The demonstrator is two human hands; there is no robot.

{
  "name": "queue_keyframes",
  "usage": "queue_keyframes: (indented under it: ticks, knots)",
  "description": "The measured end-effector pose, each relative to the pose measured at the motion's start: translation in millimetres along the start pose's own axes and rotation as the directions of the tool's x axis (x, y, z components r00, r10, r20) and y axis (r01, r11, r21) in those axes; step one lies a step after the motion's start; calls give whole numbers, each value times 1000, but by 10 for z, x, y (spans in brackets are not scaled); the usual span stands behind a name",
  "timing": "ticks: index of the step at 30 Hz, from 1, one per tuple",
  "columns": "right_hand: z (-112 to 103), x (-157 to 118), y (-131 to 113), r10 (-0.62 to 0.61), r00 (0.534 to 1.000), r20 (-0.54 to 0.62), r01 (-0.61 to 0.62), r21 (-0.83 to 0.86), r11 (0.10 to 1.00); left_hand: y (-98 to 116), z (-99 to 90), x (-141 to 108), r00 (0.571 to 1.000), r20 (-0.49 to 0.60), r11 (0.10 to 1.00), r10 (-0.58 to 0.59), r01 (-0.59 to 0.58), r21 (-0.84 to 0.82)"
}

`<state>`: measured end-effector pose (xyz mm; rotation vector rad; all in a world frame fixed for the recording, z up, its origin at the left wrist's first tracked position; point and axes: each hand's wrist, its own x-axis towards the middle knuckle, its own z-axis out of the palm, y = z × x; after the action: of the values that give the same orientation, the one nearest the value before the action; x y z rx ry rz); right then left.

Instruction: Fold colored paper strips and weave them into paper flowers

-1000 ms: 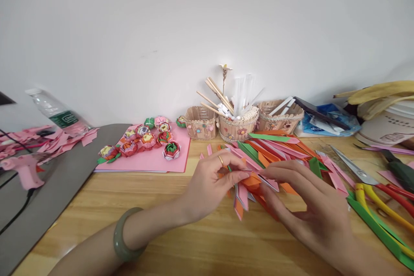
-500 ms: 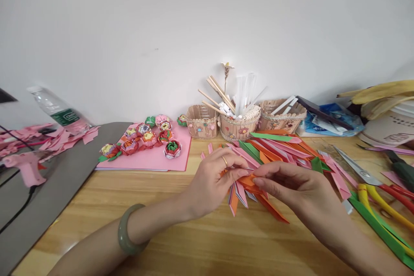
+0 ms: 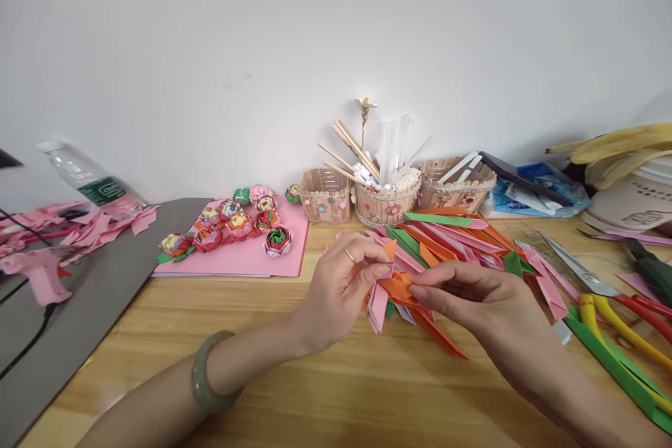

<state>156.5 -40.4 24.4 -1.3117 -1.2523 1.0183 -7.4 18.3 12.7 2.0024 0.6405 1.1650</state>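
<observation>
Between my two hands is a folded orange paper piece [image 3: 397, 288]. My left hand [image 3: 339, 288], with a ring on one finger, pinches its left side; a pointed orange tip stands up above the fingertips. On the other side, the thumb and fingers of my right hand [image 3: 486, 297] are closed on the right end of the same paper. Folded pink paper strips [image 3: 376, 308] hang just below the left fingertips; whether they are held or lie on the table I cannot tell. Behind both hands spreads a pile of folded paper strips [image 3: 456, 241] in pink, orange and green.
Several paper flowers [image 3: 240, 225] sit on pink paper sheets [image 3: 286, 262]. Decorated wooden baskets [image 3: 325, 199] with sticks line the wall. Scissors [image 3: 593, 283] with red handles lie at right, beside yellow handles [image 3: 624, 332]. A pink glue gun [image 3: 39, 273] and a bottle [image 3: 94, 182] are at left.
My left hand has turned slightly and shifted left, so more of the orange paper and its upright tip show. My right hand keeps its pinch almost in place.
</observation>
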Motion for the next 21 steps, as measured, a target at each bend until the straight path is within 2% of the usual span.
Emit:
queue_keyframes:
  ticks: [5, 8, 16, 21]
  knots:
    - [-24, -11, 21, 17, 1000, 15, -15, -97, 995, -14, 5, -33, 996, -62, 995, 70, -65, 71]
    - [-27, -21, 34, 4, 1000, 5, -3, -114, 993, -23, 26, -49, 992, -114, 998, 51, -46, 43]
    - [11, -25, 9, -14, 1000, -3, 14, 12, 1000, -40, 72, -83, 974, -225, 998, 16, -30, -58]
    - [6, -39, -21, -44, 998, 37, 44, 1, 999, -31, 85, -73, 983, -158, 984, -92, 65, -167]
